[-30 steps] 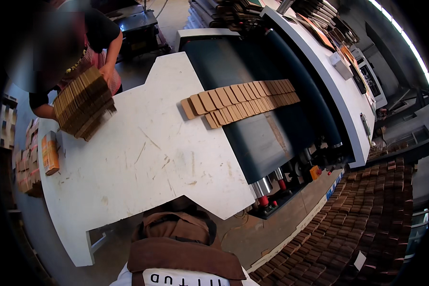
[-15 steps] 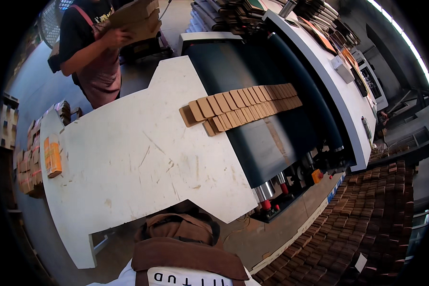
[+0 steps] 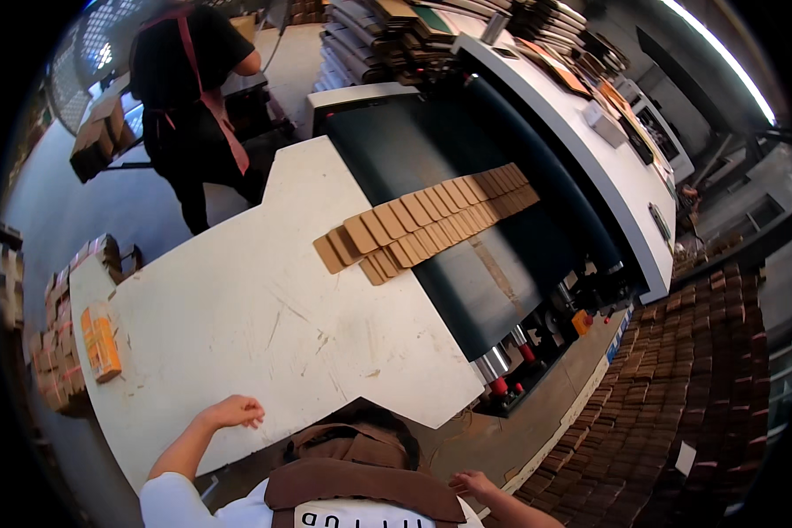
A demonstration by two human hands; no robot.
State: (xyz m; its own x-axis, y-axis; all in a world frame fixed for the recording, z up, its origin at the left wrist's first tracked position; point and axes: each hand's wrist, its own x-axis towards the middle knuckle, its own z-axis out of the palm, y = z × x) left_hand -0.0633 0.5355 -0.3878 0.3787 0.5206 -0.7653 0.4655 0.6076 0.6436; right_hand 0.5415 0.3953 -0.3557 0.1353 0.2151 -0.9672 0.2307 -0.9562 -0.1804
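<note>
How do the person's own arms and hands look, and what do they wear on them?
Both hands are bare: no gloves, rings or watch visible. The left hand comes from a forearm that is bare up to a short white sleeve. The right hand shows only a short stretch of bare forearm; its sleeve is out of view.

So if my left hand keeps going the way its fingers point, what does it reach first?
The left hand points up and right over the bare white table. Nothing lies close ahead; the first thing in that line is probably the overlapping cardboard blanks, though depth is unclear.
</note>
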